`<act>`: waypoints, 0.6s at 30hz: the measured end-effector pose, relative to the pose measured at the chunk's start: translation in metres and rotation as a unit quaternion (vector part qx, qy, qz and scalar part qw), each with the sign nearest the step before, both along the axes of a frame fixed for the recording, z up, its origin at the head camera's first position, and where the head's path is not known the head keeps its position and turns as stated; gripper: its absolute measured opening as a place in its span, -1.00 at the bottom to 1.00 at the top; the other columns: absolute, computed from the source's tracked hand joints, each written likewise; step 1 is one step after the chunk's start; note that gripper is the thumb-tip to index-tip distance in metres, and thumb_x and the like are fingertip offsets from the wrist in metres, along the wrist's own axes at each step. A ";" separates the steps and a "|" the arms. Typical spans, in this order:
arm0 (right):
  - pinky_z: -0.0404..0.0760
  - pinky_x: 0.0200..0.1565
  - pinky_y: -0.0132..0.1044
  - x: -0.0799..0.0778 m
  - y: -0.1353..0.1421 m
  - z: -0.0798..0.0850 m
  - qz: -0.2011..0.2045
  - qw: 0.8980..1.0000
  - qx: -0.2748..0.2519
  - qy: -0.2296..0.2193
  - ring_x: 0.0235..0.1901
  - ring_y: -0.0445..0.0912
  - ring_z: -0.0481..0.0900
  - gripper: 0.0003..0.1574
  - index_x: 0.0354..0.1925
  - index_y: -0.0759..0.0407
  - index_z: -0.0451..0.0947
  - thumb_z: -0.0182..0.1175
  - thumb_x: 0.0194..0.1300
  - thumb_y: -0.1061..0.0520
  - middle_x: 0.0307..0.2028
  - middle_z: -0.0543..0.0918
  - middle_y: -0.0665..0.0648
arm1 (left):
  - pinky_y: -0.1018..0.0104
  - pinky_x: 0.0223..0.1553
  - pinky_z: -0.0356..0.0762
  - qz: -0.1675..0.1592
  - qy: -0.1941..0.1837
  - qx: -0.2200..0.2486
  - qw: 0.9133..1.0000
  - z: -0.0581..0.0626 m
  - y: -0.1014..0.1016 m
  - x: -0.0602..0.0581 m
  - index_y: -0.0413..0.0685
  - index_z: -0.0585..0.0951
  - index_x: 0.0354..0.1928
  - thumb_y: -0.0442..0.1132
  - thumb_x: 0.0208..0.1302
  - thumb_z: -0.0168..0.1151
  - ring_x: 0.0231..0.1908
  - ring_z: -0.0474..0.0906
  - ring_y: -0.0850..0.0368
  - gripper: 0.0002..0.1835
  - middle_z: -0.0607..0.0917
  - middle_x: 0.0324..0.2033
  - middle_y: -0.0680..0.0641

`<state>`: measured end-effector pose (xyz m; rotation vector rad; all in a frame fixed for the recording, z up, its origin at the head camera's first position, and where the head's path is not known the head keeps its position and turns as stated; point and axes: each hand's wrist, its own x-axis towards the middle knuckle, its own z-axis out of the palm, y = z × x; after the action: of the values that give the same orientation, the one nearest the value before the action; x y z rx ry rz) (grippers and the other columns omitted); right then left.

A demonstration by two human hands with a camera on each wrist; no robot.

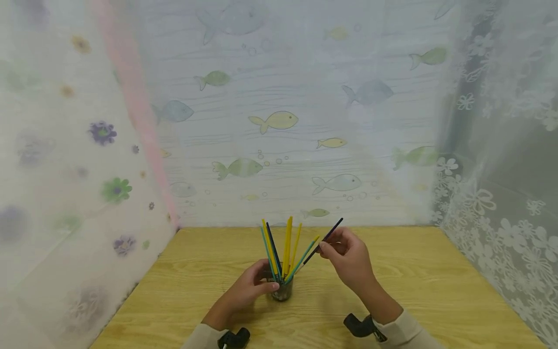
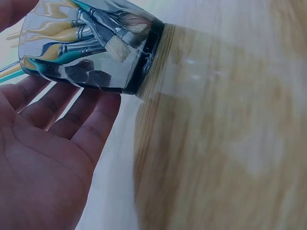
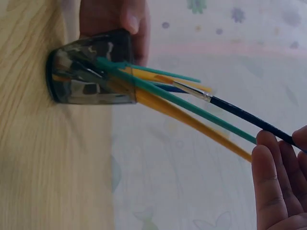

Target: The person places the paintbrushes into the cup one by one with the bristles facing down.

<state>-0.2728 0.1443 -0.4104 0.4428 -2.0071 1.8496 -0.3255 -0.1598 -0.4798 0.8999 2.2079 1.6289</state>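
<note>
My left hand (image 1: 249, 287) holds a clear glass cup (image 1: 284, 293), thumb on the near side and fingers around the far side. Several paintbrushes lean in the cup, bristles down, with yellow handles (image 1: 287, 249), teal ones (image 1: 306, 255) and a dark blue one (image 1: 273, 247). Between the thumb and fingers of my right hand (image 1: 352, 259) is a dark blue paintbrush (image 3: 240, 113). Its silver ferrule and brown bristles point down toward the cup, outside the rim. In the left wrist view, pale bristles (image 2: 117, 49) show through the glass.
The cup stands on a wood-grain table (image 1: 196, 271). Behind it hangs a pale curtain with fish (image 1: 281, 120). Flowered sheets close in the left (image 1: 102, 132) and right (image 1: 479, 201) sides. Both wrists carry a black device (image 1: 359, 325).
</note>
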 end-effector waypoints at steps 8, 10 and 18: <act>0.77 -0.12 -0.30 0.000 -0.008 -0.012 0.000 1.000 0.012 -0.012 -0.22 -0.01 0.82 -0.78 -0.10 0.19 0.59 0.38 0.40 0.13 -0.19 0.73 0.22 | 0.27 0.16 0.61 -0.004 -0.001 0.002 1.000 0.003 0.003 0.002 -0.11 0.33 0.46 -0.24 0.49 0.27 0.26 0.53 -0.12 -0.41 0.53 0.27 -0.22; 0.77 -0.13 -0.29 0.000 -0.011 -0.015 0.002 1.000 0.013 -0.018 -0.21 0.01 0.82 -0.80 -0.11 0.17 0.59 0.39 0.39 0.12 -0.19 0.73 0.21 | 0.28 0.17 0.61 -0.004 0.003 0.001 1.000 0.002 0.003 0.002 -0.12 0.33 0.46 -0.25 0.48 0.28 0.25 0.54 -0.12 -0.40 0.54 0.27 -0.22; 0.77 -0.15 -0.25 -0.001 -0.025 -0.026 0.028 0.998 0.045 -0.042 -0.17 0.06 0.80 -0.85 -0.16 0.08 0.62 0.38 0.40 0.08 -0.23 0.76 0.10 | 0.25 0.16 0.62 -0.003 0.004 0.003 1.000 -0.001 0.004 0.000 -0.09 0.33 0.45 -0.26 0.50 0.26 0.26 0.54 -0.14 -0.43 0.54 0.27 -0.22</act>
<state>-0.2738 0.1194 -0.4361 0.4566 -2.1629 1.8438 -0.3257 -0.1556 -0.4807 0.9156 2.2052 1.6325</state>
